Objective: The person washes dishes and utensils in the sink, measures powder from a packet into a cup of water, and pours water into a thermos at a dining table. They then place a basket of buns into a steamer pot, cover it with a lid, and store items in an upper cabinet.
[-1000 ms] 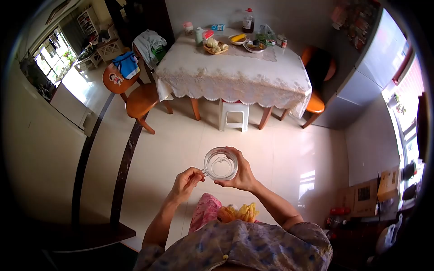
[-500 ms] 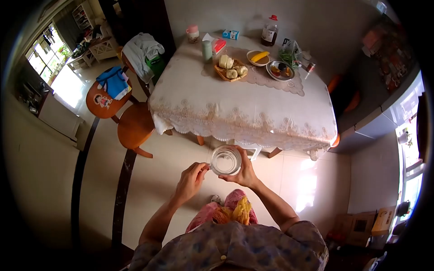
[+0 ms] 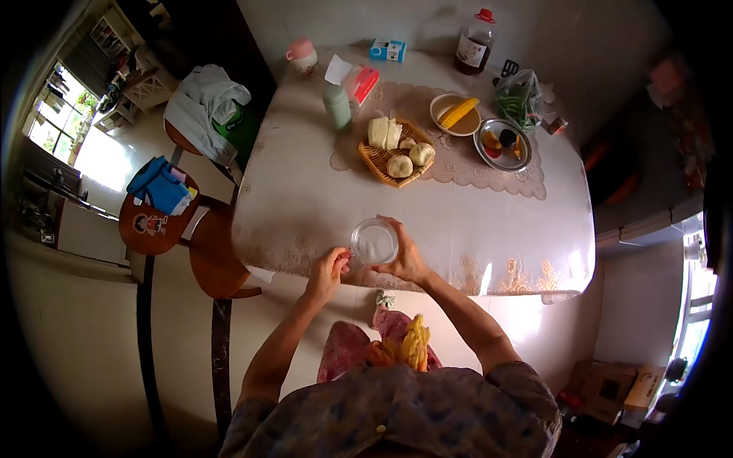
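Observation:
A clear, round glass cup (image 3: 375,242), seen from above, is held just over the near edge of the table. My right hand (image 3: 406,256) wraps round its right side. On the left, my left hand (image 3: 330,269) is closed with its fingertips at the cup's lower left side, where a handle seems to be; the fingers mostly hide it. The cup looks clear inside, and I cannot tell whether it holds liquid. Beyond it on the table, a woven basket (image 3: 374,162) carries buns and pale blocks of steamed bread.
The table has a lace-patterned cloth (image 3: 298,191). Farther back are a green bottle (image 3: 337,107), a tissue pack (image 3: 360,82), a bowl (image 3: 441,124) with yellow corn, a metal plate (image 3: 500,162), a bag of greens (image 3: 519,99) and a red-capped jug (image 3: 475,46). A wooden chair (image 3: 217,252) stands left.
I have stepped closer to the table, and the cup has moved from over the floor to over the table's near edge. Both hands keep their places on it.

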Available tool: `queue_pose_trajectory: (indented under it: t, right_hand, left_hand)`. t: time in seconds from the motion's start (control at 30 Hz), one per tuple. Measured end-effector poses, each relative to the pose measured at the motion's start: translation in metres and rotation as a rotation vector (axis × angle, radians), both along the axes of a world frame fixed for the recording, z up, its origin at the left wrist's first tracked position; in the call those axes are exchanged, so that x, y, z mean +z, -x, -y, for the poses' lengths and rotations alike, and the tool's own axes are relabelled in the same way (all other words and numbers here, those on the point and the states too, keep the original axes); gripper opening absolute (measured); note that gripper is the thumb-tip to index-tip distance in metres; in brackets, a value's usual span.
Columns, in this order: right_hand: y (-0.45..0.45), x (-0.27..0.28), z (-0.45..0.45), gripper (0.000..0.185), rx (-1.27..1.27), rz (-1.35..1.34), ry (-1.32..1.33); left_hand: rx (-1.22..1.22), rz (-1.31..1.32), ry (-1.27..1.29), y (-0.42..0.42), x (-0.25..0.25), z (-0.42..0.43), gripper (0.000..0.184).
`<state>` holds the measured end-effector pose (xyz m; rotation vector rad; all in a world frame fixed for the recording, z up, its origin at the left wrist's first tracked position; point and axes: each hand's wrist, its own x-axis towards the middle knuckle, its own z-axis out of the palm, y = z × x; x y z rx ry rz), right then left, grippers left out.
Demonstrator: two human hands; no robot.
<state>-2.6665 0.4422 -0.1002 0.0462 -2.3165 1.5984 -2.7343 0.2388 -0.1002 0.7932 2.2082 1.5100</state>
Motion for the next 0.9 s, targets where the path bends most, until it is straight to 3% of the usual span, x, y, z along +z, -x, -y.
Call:
queue_pose_trajectory:
  t: [0.23, 0.43, 0.5, 0.6, 0.63, 0.7, 0.73, 0.77, 0.8, 0.87, 0.9]
  right_hand:
    - [0.058, -0.029, -0.024, 0.100, 0.006, 0.059, -0.013]
    - [0.068, -0.044, -0.027, 0.106, 0.000, 0.147, -0.014]
    - [0.064, -0.028, -0.024, 0.110, -0.009, 0.182, -0.004]
    - [0.059, 0.003, -0.026, 0.112, -0.147, 0.217, -0.276]
    - [0.066, 0.011, -0.028, 0.103, -0.243, 0.106, -0.390]
    - [0.093, 0.036, -0.036, 0.084, -0.353, 0.156, -0.395]
    - [0.115, 0.060, -0.036, 0.063, -0.409, 0.090, -0.445]
    - [0.140, 0.077, -0.037, 0.051, -0.432, 0.078, -0.471]
    - [0.165, 0.090, -0.036, 0.045, -0.468, 0.142, -0.469]
    - [0.219, 0.090, -0.040, 0.042, -0.504, 0.055, -0.608]
    - [0.242, 0.107, -0.034, 0.043, -0.474, 0.168, -0.579]
  left_hand:
    - [0.007, 0.084, -0.037, 0.063, -0.033, -0.026, 0.014]
    - [-0.131, 0.079, 0.012, 0.085, -0.050, -0.026, 0.014]
    - [-0.155, 0.154, 0.002, 0.091, -0.045, -0.022, 0.019]
    - [-0.176, 0.037, -0.028, 0.116, -0.023, -0.015, 0.038]
    - [-0.153, 0.090, -0.048, 0.129, -0.026, -0.011, 0.040]
    - [-0.056, -0.033, 0.074, 0.162, -0.042, -0.011, 0.044]
    - [0.027, 0.035, -0.022, 0.179, -0.029, -0.019, 0.050]
    - [0.055, -0.195, 0.042, 0.202, -0.029, -0.026, 0.055]
    - [0.087, -0.429, 0.105, 0.224, -0.029, -0.033, 0.059]
    - [0.150, -0.401, 0.084, 0.253, -0.016, -0.058, 0.065]
    - [0.211, -0.374, 0.075, 0.265, -0.009, -0.070, 0.072]
